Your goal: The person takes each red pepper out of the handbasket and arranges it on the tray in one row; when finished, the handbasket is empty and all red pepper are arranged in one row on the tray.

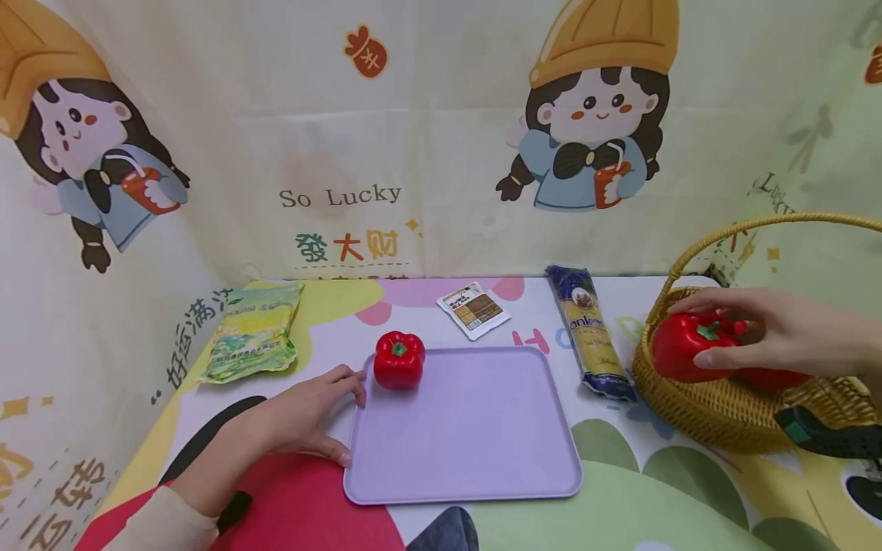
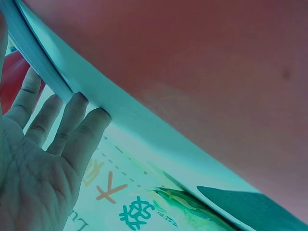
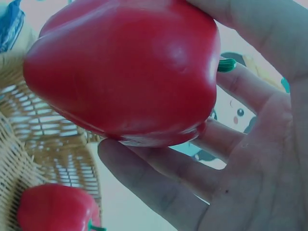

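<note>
The right hand (image 1: 792,337) grips a glossy red bell pepper (image 1: 678,352) over the woven tan wicker basket (image 1: 689,409), another red pepper (image 3: 55,207) inside! The left hand (image 1: 303,413), fingers spread, touches the rectangular lilac tray (image 1: 468,428); a squat, green-stemmed pepper (image 1: 398,361) sits far left there.

green-and-yellow bag (image 1: 253,334): lying at far left, near the curtain (image 1: 455,145) | small white-and-brown sachet (image 1: 474,311): flat, near the back edge, between bag and packet | long blue-and-yellow packet (image 1: 591,333): slanting, right of sachet | tablecloth (image 1: 620,505): multicoloured, under all three | curtain: cream, printed with girls in orange hats, "So Lucky" lettering
</note>
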The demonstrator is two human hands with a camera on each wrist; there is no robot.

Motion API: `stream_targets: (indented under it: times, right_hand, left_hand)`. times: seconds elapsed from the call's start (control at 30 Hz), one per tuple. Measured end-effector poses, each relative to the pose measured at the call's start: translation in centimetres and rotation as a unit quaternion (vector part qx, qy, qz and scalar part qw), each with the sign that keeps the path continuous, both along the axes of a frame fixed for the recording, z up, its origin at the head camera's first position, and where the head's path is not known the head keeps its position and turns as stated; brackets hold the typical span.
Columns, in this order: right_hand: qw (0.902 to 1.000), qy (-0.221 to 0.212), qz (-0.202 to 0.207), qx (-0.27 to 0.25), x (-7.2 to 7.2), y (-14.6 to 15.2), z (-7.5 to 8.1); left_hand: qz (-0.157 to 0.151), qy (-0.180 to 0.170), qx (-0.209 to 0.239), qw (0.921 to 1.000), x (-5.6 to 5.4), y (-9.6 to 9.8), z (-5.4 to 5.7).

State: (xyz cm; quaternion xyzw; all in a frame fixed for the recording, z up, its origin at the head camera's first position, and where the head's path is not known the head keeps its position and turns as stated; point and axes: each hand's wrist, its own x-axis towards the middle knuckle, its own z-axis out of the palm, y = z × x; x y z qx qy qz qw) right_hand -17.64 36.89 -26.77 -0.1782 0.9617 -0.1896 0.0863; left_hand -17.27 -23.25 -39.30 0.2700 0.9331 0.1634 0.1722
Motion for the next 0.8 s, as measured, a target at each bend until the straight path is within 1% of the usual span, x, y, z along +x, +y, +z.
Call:
stream_targets:
  times: [0.13,0.27,0.43,0.63,0.8]
  right_hand:
    - [0.9999,0.01,0.008,0.004,0.0,-0.9,0.1]
    - [0.9995,0.02,0.024,-0.009,-0.2,-1.8,0.3]
    - [0.9988,0.016,0.036,-0.027,-0.5,-2.9,0.4]
    - [0.9963,0.005,0.066,-0.054,-1.2,-4.4,0.7]
    - [0.9959,-0.008,0.07,-0.057,-1.7,-5.6,1.0]
  left_hand:
    - [0.001,-0.004,-0.002,1.0,-0.1,0.1,0.2]
    - [0.005,-0.008,-0.001,1.0,-0.1,0.2,0.2]
    - [0.005,-0.01,0.001,0.9999,0.0,0.2,0.2]
    - [0.003,-0.007,0.001,1.0,0.0,0.2,0.2]
    - [0.003,-0.007,0.0,1.0,0.0,0.2,0.2]
